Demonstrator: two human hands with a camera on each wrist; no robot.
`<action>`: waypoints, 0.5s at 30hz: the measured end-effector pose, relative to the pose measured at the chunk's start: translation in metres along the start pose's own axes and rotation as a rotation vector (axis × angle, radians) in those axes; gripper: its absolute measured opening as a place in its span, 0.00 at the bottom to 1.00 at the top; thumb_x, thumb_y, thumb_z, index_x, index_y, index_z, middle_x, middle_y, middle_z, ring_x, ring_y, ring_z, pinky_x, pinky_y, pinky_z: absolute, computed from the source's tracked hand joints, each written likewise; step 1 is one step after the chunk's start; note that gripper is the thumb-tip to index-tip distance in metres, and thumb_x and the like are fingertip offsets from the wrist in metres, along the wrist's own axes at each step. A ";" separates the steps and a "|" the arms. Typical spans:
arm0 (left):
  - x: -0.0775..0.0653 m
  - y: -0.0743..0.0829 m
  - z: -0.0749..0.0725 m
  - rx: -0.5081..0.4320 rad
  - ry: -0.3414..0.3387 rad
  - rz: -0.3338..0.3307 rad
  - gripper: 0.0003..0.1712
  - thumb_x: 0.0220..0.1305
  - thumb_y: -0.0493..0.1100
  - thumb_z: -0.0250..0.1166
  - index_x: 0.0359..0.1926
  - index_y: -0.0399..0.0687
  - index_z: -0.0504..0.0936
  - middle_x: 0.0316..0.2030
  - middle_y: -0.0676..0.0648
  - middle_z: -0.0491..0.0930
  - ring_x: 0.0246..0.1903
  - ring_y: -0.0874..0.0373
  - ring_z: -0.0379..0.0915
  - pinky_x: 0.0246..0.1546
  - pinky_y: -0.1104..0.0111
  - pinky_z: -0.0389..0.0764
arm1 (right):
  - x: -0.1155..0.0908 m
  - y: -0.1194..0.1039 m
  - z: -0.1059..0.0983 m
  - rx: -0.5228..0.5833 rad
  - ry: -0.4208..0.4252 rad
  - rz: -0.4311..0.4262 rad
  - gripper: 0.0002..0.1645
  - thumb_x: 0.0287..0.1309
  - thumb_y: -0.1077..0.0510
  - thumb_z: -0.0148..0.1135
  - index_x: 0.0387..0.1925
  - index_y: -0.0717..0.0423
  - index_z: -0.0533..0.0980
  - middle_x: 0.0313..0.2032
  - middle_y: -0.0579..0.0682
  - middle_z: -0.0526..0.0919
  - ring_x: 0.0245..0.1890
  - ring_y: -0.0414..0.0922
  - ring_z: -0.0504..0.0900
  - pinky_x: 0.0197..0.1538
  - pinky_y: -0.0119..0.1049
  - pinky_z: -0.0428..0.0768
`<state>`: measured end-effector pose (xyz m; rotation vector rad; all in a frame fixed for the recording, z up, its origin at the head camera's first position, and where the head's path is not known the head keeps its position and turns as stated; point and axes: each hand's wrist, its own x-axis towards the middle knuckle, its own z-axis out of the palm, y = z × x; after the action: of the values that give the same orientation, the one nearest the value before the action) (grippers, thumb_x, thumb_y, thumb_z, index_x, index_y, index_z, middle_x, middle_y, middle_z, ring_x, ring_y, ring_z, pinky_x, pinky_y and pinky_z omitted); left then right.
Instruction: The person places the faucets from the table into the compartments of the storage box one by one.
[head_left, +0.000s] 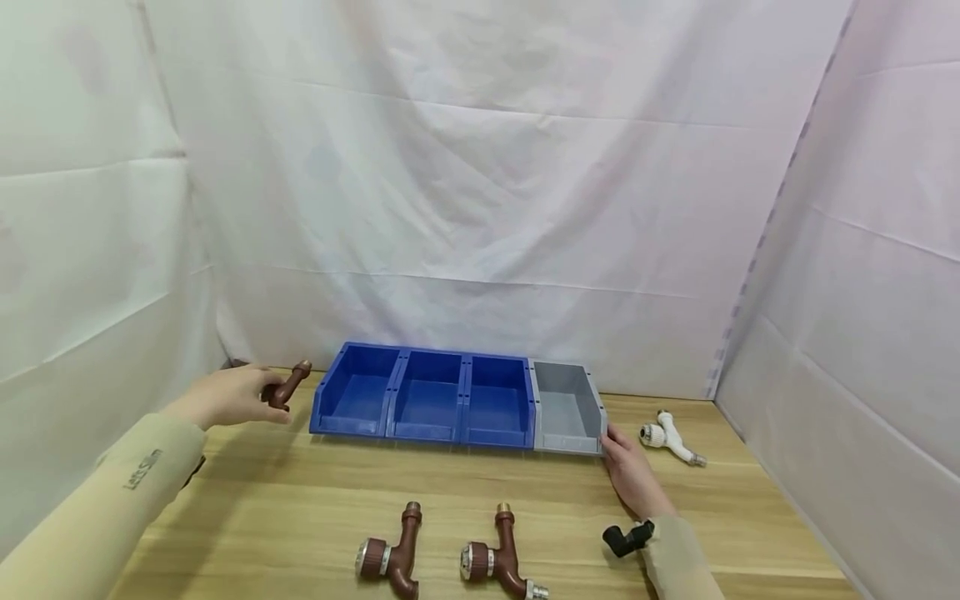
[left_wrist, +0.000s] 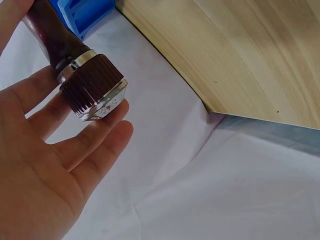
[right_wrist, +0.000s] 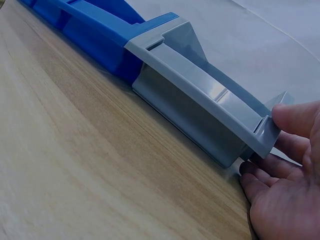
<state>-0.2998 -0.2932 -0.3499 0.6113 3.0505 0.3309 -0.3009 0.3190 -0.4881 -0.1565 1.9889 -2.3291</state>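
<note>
At the left of the head view, my left hand holds a brown tap above the table. Its ribbed knob with a silvery cap lies against the fingers in the left wrist view, while most of the thumb falls outside that view. My right hand grips the front right corner of a grey bin, thumb on the edge and the other fingers around the outer side. Joined to that bin's left are several blue bins, forming one row.
Two more brown taps, one left and one with a metal end, lie on the wooden table near the front. A white tap lies right of the bins. White cloth walls stand behind and at both sides.
</note>
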 end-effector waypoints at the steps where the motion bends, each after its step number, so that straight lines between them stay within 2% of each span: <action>1: 0.000 0.000 0.000 0.005 0.000 0.002 0.27 0.47 0.71 0.69 0.33 0.55 0.78 0.25 0.55 0.70 0.23 0.61 0.65 0.26 0.64 0.64 | 0.000 0.000 0.000 -0.002 -0.002 -0.003 0.34 0.75 0.63 0.38 0.74 0.69 0.40 0.75 0.60 0.38 0.74 0.49 0.38 0.72 0.42 0.43; 5: 0.000 -0.001 -0.001 0.026 0.023 0.015 0.32 0.46 0.73 0.68 0.38 0.53 0.81 0.32 0.53 0.75 0.26 0.60 0.67 0.28 0.63 0.66 | 0.002 0.002 0.002 -0.004 0.000 -0.014 0.33 0.75 0.63 0.38 0.74 0.69 0.41 0.75 0.61 0.40 0.74 0.50 0.39 0.72 0.41 0.44; 12: 0.002 0.002 0.003 0.053 0.043 0.026 0.34 0.46 0.74 0.67 0.38 0.51 0.81 0.39 0.47 0.77 0.29 0.58 0.68 0.28 0.61 0.68 | 0.001 0.003 0.003 0.006 -0.001 -0.027 0.32 0.76 0.64 0.36 0.73 0.70 0.41 0.75 0.62 0.40 0.74 0.50 0.39 0.72 0.43 0.43; 15: 0.005 0.005 0.003 0.059 0.055 0.038 0.40 0.46 0.75 0.67 0.45 0.47 0.83 0.41 0.47 0.77 0.29 0.58 0.68 0.29 0.61 0.69 | 0.001 0.003 0.003 -0.001 0.001 -0.033 0.32 0.76 0.64 0.36 0.73 0.70 0.41 0.75 0.63 0.40 0.74 0.51 0.40 0.72 0.44 0.43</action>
<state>-0.3027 -0.2864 -0.3522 0.6744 3.1151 0.2641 -0.3020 0.3158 -0.4903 -0.1903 2.0035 -2.3483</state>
